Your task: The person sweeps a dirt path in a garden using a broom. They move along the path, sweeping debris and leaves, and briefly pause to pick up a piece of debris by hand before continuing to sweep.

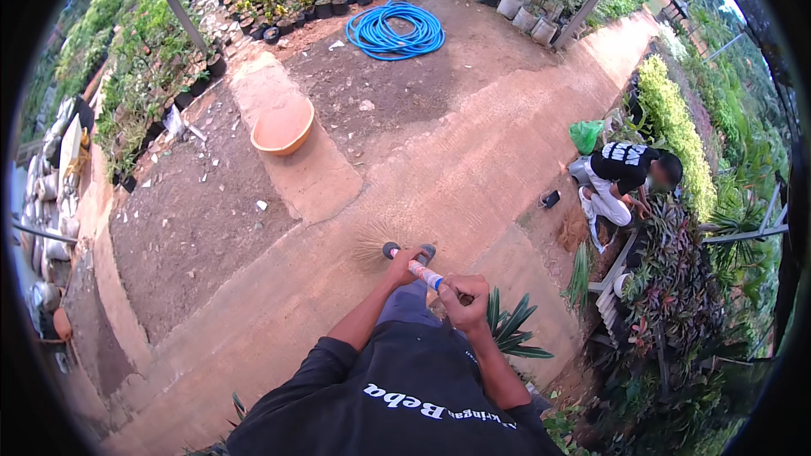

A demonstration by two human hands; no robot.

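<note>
A stick broom with a bound handle slants across the front of my body. Its thin tan bristles fan out over the concrete path. Low on the handle, near the dark collar, my left hand is closed around it. My right hand grips the upper end, close to a blue band. Part of one dark shoe shows just beyond my left hand. The bristle tips look blurred, so whether they touch the ground is hard to tell.
An orange basin rests on a concrete strip ahead. Beyond lies a coiled blue hose. To the right, a person crouches beside plants, near a green plastic bag and a dark phone-like object. Potted plants line the far edge.
</note>
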